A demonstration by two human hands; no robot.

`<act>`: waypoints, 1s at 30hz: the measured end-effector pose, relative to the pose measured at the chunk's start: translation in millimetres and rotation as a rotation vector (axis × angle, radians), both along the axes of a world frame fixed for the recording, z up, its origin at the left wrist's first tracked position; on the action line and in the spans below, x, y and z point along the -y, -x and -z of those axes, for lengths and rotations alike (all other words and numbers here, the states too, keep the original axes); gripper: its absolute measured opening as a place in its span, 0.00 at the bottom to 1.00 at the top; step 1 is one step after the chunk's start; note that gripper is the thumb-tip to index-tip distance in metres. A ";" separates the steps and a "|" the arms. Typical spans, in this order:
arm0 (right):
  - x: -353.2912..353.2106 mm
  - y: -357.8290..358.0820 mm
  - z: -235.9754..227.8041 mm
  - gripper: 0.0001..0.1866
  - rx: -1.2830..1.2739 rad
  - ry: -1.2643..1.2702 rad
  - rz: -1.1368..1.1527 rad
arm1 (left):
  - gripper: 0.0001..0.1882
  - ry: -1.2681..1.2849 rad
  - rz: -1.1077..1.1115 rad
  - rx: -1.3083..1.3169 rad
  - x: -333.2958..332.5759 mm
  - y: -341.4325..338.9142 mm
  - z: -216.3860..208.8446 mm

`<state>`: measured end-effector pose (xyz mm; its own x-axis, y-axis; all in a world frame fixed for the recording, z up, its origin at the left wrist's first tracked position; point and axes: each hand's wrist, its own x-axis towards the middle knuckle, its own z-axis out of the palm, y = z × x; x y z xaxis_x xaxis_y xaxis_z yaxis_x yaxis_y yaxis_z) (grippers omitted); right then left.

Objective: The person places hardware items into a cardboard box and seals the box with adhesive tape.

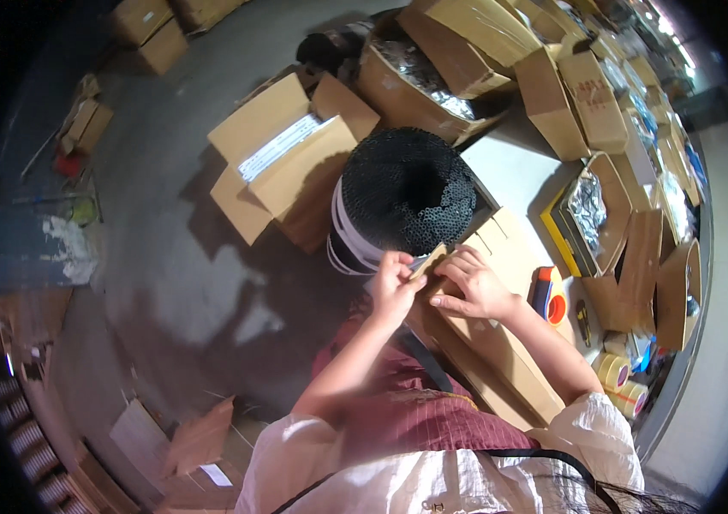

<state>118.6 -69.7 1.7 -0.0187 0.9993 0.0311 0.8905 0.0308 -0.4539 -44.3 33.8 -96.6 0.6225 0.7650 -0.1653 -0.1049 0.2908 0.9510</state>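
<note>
A long brown cardboard box lies in front of me at an angle, its near end beside my body. My left hand pinches a narrow flap at the box's far end between thumb and fingers. On the right side of that flap, my right hand curls its fingers over the cardboard, thumb stretched along the box. Just beyond both hands stands a white bucket packed with thin black tubes, their open ends facing up.
Left of the bucket sits an open carton with white-and-blue strips inside. An orange-and-blue tape dispenser, a utility knife and tape rolls lie on the white table at right. Opened cartons with foil-like packets crowd the table's far side.
</note>
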 end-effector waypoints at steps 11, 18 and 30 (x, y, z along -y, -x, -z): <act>65.6 12.6 11.3 0.34 0.109 -0.072 0.429 | 0.22 -0.751 0.301 -0.201 12.4 -5.8 -7.3; 204.9 -31.5 50.8 0.28 0.509 0.188 1.163 | 0.15 -0.477 0.064 -0.196 38.6 -11.3 4.2; 145.6 13.0 -37.9 0.19 -1.189 -0.136 0.828 | 0.14 -0.668 0.172 -0.305 15.3 -14.4 -23.3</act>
<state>105.6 -215.3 39.6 0.6537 0.6991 -0.2898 -0.2182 -0.1926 -0.9567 -30.0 18.5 -73.3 0.7434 0.6588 0.1155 0.1862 -0.3696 0.9103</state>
